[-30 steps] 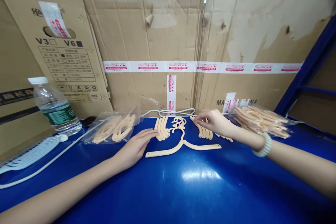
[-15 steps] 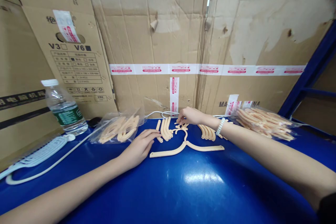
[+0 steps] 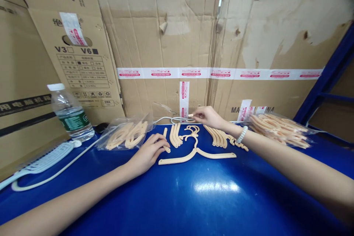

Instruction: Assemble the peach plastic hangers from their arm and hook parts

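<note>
A ribbed, pale-blue brush [image 3: 49, 158] lies on the glossy blue table [image 3: 138, 206], then a clear plastic bottle [image 3: 72, 118] with a green label and a crinkly left bag [image 3: 124, 134] of beige loops. Smooth, curved left bars [image 3: 174, 135] stand side by side; next come the hanger [image 3: 177, 160], two bowed arms meeting under a hook, and curled hooks [image 3: 193, 129] behind it. Beyond are fanned right bars [image 3: 218, 136] and a bulging right bag [image 3: 279, 129].

The left hand [image 3: 148, 155] has its fingers bent over a single bar [image 3: 167, 149], whose ends show past them; I cannot tell whether they pinch it. The right hand [image 3: 207, 115] pinches a small beige piece [image 3: 190, 115] at its fingertips, above the hooks.
</note>
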Motion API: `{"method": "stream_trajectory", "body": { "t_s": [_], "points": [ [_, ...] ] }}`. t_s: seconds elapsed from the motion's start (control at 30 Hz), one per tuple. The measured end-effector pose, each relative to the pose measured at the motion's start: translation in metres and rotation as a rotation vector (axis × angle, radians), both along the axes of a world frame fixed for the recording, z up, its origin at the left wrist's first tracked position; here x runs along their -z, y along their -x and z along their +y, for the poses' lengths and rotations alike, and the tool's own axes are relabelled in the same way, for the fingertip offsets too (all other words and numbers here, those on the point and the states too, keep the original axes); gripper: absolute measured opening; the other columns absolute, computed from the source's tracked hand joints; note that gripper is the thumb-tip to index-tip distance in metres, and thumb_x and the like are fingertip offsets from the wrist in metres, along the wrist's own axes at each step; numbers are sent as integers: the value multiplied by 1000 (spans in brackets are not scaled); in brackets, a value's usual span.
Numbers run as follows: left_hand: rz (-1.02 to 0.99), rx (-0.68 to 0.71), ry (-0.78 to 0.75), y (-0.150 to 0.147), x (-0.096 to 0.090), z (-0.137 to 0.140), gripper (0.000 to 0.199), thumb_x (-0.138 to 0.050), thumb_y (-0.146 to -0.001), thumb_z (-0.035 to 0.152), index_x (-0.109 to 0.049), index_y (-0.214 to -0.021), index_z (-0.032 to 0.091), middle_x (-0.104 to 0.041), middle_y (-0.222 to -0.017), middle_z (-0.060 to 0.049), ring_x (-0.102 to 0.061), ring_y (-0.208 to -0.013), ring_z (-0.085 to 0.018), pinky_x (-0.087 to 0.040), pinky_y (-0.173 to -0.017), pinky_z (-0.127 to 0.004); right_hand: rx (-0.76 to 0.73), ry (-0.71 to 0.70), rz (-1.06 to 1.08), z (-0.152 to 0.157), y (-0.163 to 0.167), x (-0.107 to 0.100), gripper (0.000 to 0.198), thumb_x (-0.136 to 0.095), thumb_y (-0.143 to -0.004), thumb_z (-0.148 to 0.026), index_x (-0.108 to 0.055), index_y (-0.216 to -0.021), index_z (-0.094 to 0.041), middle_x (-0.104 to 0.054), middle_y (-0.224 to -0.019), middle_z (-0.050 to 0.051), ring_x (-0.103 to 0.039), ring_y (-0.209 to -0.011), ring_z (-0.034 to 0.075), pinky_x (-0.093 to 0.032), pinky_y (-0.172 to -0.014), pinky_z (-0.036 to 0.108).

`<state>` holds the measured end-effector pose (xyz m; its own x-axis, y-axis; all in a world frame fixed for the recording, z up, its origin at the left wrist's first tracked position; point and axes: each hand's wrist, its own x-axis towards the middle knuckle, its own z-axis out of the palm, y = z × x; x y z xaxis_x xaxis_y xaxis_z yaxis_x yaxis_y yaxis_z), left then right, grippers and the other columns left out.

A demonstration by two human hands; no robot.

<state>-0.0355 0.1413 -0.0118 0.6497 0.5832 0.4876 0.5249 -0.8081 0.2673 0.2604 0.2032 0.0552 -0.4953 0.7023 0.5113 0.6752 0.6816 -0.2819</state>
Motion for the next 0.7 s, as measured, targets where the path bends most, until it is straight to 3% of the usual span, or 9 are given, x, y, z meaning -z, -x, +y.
{"method": "stream_trajectory", "body": {
  "t_s": [0.13,0.27,0.43,0.6,0.7],
  "points": [
    [-52,13,-6,-2,-5,-4,22,-44,-96,16,-65,-91,22,-61,-104,-6,-56,-97,-22,-47,-90,-39,78,6,338,-39,-8,-3,36,-51,-93,-43,-67,-92,-11,-62,-64,2,-55,-55,14,-43,-52,26],
    [-147,19,-7,-8,-18,-16,24,-39,-97,14,-62,-94,20,-62,-107,-7,-58,-102,-22,-47,-91,-39,88,107,525,-95,-8,3,38,-53,-92,-49,-66,-96,-13,-56,-49,-2,-49,-40,11,-37,-40,23],
    [-254,36,67,-25,-36,-48,22,-40,-100,19,-61,-105,21,-65,-113,-7,-60,-110,-21,-49,-93,-35,5,470,871,-150,3,21,28,-69,-84,-45,-67,-90,-17,-68,-56,3,-59,-45,14,-46,-43,23],
    [-484,52,528,-44,-33,-72,20,-54,-93,27,-74,-94,23,-69,-113,-6,-64,-107,-23,-55,-86,-33,-207,640,1053,-170,15,41,22,-65,-88,-38,-72,-92,-18,-74,-81,10,-70,-72,20,-54,-59,27],
    [-581,53,711,-49,-23,-74,10,-67,-83,27,-75,-84,22,-68,-108,-6,-66,-99,-23,-58,-78,-31,-215,711,1122,-170,18,48,23,-65,-88,-39,-73,-95,-19,-73,-87,10,-67,-75,19,-52,-57,25]
  ]
}}
